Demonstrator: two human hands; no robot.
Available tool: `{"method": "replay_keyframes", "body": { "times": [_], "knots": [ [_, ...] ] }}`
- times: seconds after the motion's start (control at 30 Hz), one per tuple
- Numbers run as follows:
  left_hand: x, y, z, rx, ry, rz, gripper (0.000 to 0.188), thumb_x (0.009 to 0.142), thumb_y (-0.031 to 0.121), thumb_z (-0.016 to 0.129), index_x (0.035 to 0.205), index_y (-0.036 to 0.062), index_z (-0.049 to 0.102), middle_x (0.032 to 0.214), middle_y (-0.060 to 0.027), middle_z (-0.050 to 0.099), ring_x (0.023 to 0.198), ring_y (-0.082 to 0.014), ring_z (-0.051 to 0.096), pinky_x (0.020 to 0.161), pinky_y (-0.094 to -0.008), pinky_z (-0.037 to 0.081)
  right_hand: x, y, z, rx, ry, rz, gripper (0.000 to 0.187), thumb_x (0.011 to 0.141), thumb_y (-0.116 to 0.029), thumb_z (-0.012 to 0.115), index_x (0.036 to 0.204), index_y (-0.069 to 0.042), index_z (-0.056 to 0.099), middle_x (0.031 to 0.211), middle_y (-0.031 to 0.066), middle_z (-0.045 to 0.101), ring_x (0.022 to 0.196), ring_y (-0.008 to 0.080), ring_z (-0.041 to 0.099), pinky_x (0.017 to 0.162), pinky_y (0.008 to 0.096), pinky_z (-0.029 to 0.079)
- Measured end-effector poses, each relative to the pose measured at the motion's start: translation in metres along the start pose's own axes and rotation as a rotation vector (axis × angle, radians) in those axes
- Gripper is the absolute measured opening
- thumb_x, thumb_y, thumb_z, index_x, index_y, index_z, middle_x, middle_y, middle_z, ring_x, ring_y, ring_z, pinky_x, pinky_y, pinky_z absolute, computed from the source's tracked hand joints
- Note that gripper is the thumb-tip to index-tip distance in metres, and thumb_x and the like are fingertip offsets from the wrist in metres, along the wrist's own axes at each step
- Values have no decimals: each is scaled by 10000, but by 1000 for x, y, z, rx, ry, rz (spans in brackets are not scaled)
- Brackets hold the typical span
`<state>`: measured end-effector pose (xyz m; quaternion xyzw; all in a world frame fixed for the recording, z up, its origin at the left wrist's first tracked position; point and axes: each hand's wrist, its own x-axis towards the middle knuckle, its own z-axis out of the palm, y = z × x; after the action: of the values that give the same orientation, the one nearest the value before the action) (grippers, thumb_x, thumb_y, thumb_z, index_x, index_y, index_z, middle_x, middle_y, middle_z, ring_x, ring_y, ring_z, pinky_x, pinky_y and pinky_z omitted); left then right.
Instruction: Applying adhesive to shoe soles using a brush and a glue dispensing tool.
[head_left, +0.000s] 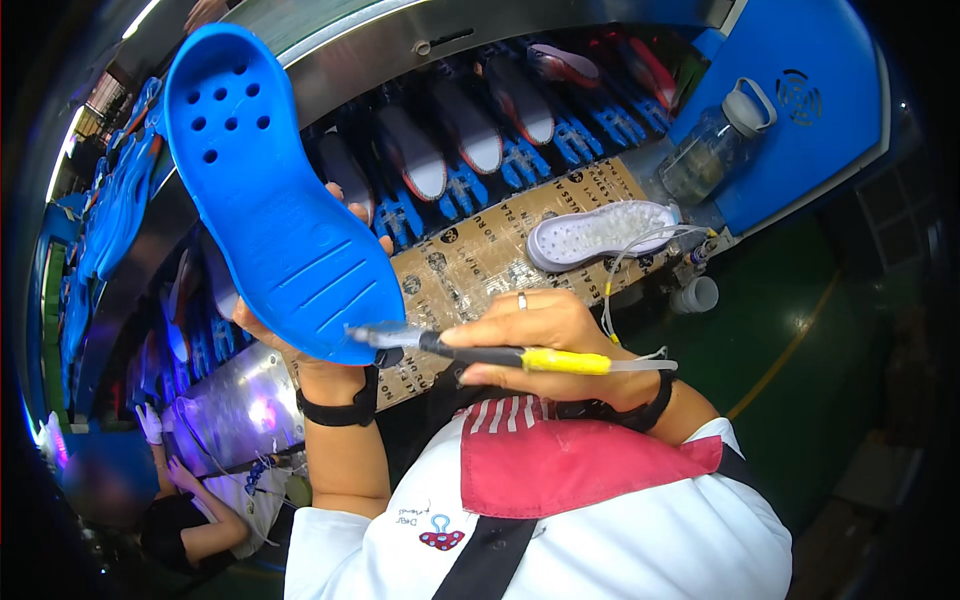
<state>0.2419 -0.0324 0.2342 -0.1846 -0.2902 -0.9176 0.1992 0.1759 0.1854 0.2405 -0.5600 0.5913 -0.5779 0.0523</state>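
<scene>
Fingers of your left hand wrap the blue sole, holding it upright with its grooved, holed underside facing you. Your right hand pinches a yellow-banded brush shut, tip touching the sole's lower edge. Behind: conveyor of lasts, white sole on cardboard, bottle.

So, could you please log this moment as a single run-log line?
left hand: holds blue shoe sole upright | right hand: grips yellow-handled applicator, tip at sole's heel edge | white sole: on cardboard behind
</scene>
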Motion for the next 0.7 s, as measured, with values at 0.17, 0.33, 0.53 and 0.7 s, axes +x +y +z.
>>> {"method": "replay_keyframes", "body": {
  "times": [0.17,0.33,0.53,0.7],
  "knots": [
    [3,6,-7,55,-39,-125,966,708,583,693,1429,83,289,1376,-205,385,1199,-380,445,968,-557,429,-4,7,5,166,-227,-7,291,757,-187,752,1013,-67,685,734,107,641,629,261,602,597,330,475],
    [-2,6,0,13,-22,-218,919,747,614,613,1422,75,298,1352,-235,414,1155,-389,491,936,-539,458,0,2,-2,127,-104,-49,292,726,-147,770,1000,-91,688,713,91,624,640,258,593,590,327,473],
    [-8,8,-15,115,329,-387,590,816,404,495,1222,-23,527,1118,-193,620,947,-281,628,872,-394,509,-5,9,6,-78,-256,-118,178,794,-227,692,935,-118,681,671,70,573,646,251,602,583,338,490],
    [1,4,-10,99,414,-607,474,871,352,465,1149,-16,575,1035,-166,654,883,-242,644,826,-344,515,-3,5,-1,-16,-243,-107,172,800,-214,685,950,-128,684,673,64,578,656,252,606,591,354,491]
  ]
}}
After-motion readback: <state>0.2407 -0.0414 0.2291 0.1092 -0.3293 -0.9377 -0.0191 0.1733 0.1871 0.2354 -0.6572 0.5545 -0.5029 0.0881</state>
